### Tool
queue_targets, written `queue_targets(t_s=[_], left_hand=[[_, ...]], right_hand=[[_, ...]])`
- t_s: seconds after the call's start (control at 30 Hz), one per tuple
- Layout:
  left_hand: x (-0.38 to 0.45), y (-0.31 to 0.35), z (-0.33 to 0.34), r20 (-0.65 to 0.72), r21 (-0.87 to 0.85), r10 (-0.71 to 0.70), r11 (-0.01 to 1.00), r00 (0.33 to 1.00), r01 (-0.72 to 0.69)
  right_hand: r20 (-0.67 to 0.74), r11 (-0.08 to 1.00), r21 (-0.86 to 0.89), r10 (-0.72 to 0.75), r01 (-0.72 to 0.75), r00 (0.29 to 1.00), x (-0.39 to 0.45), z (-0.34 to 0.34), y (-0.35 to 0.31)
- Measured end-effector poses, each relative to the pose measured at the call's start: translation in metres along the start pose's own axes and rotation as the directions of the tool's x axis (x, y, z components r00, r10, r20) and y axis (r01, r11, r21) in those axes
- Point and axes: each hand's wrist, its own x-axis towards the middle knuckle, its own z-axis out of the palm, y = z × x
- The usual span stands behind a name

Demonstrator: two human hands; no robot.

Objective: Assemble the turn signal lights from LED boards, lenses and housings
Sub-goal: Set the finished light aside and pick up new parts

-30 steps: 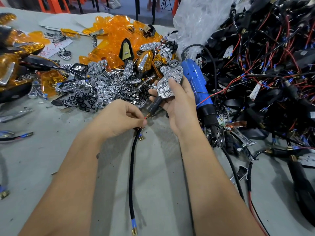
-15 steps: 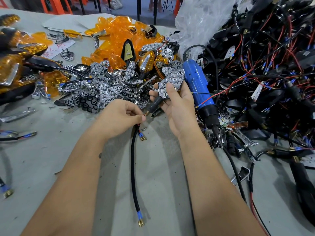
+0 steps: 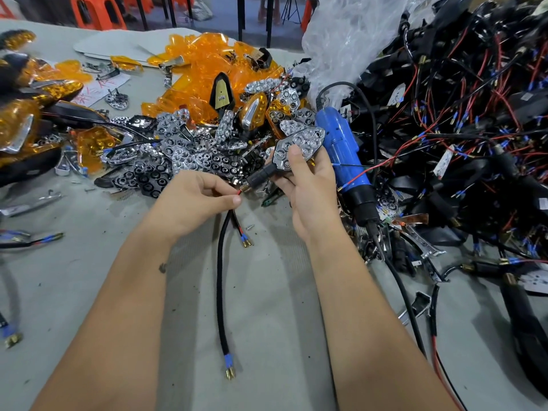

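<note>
Light (image 3: 296,149), near the middle of the frame, is a pointed black shell with a shiny silver face full of round cups. The right hand (image 3: 311,188) wraps its grip around it, thumb on the face. The left hand (image 3: 192,203) pinches thin red wire (image 3: 238,191) at the light's black stem. A woven black cable (image 3: 220,280) with gold tips lies on the grey table (image 3: 267,321). Clear orange lenses (image 3: 201,72) pile at upper middle. Tangled wires (image 3: 459,114) at right hide what is under them.
</note>
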Motion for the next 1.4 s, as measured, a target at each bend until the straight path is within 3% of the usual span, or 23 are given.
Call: queue_targets(t_s=[0.3,0.67,0.87,1.03,1.4], left_hand=[[0.0,0.003,0.006,0.002,0.004,0.08,0.997,0.997,-0.08],[0.004,-0.005,0.021,-0.121,0.1,0.098,0.991,0.988,-0.086],[0.005,0.002,0.024,-0.295,-0.136,0.108,0.979,0.949,-0.154],[0.007,0.001,0.025,-0.318,-0.043,0.091,0.993,0.944,-0.11],[0.011,-0.008,0.016,-0.254,-0.114,0.051,0.99,0.966,-0.082]], right_hand=[[-0.033,0.992,-0.114,-0.059,0.055,0.998,0.0,0.001,0.003],[-0.041,0.969,-0.235,-0.094,0.081,0.995,0.001,0.003,0.008],[-0.034,0.998,0.001,-0.056,0.057,0.998,0.003,-0.003,0.001],[-0.043,0.997,-0.016,-0.079,0.078,0.996,0.002,-0.002,0.001],[0.007,0.998,-0.055,-0.036,0.036,0.999,0.002,0.0,0.004]])
